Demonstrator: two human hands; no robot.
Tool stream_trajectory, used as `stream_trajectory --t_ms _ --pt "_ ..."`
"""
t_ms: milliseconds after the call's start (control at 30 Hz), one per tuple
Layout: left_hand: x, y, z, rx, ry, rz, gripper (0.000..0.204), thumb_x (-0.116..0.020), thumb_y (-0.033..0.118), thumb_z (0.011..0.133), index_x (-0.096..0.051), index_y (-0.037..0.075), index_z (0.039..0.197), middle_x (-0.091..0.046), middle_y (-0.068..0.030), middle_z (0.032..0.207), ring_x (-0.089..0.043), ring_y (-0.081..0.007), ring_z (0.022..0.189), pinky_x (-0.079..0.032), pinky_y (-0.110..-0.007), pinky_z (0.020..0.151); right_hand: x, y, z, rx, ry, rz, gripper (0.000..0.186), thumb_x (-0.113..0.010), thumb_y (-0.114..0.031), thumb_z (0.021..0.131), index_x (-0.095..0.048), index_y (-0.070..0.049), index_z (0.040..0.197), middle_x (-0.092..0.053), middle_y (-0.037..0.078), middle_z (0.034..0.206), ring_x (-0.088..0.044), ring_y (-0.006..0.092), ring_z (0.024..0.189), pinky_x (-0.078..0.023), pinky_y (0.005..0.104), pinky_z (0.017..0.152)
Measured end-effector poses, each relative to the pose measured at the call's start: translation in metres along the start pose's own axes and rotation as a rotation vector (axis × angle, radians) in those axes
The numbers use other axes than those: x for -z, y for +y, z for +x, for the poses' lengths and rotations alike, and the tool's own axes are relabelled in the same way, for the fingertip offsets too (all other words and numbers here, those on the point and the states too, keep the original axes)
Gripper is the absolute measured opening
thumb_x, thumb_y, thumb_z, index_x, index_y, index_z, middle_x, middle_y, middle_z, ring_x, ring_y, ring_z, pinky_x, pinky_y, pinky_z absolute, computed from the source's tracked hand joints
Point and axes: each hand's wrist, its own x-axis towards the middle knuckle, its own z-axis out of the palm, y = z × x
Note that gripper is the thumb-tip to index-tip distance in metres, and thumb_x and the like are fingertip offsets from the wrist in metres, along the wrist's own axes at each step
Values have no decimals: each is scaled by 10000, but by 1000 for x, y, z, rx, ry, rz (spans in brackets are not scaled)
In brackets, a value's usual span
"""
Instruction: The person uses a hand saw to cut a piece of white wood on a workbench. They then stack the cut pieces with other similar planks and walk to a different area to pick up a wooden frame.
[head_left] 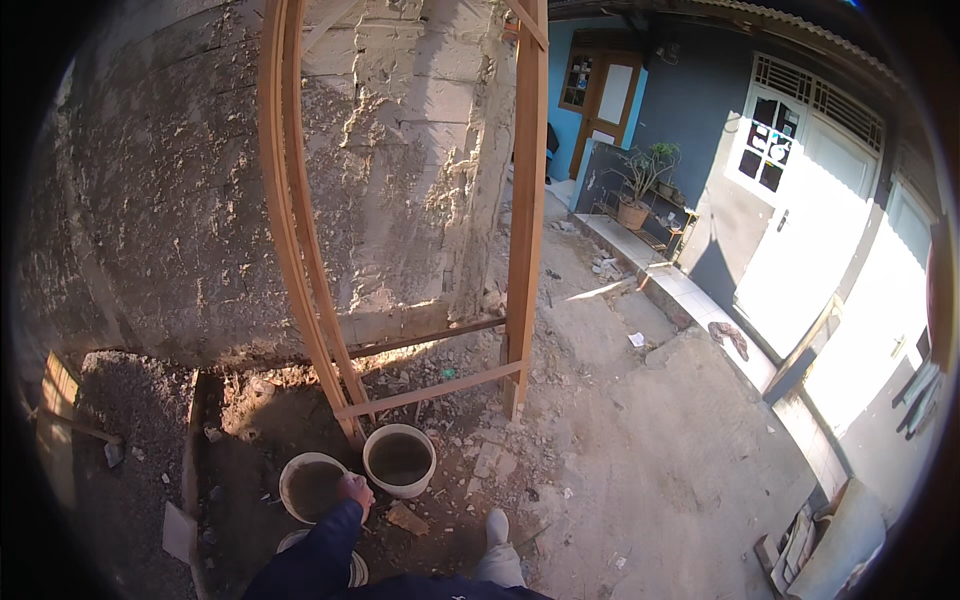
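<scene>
My left hand [355, 490], at the end of a dark blue sleeve, is closed at the right rim of a pale bucket [289, 498]. Whether its fingers hold the rim or a handle is too small to tell. Grey-brown contents, water or wet mix, fill part of this bucket. Just to its right stands a second white bucket [428, 476] with similar dark contents, apart from my hand. A third pale container [357, 572] shows partly beneath my forearm. My right hand is out of the picture.
A wooden frame of tall posts [524, 220] with a low crosspiece [440, 390] rises just beyond the buckets, before a rough wall [400, 200]. Rubble and a broken brick [407, 518] lie near my boot [497, 527]. At right are a tiled step [690, 295] and white doors [810, 230].
</scene>
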Motion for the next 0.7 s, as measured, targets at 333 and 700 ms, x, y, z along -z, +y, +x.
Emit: stream_trajectory --t_ms 333,700 --pt "-49 10 161 -28 454 96 355 -679 267 956 -632 -6 732 -627 -107 584 -626 -221 436 -530 -369 443 -130 -446 167 497 75 150 881 -692 -313 975 -74 -122 1572 -650 326 1064 -692 429 696 -584 543 536" --pt "87 182 382 -215 712 -407 252 -778 210 912 -636 1 921 -662 -77 695 -622 -178 484 -507 -294 453 -354 -904 -127 1649 -194 -222 675 -746 -233 951 -445 51 1484 -691 67 833 -673 127 687 -521 249 560"
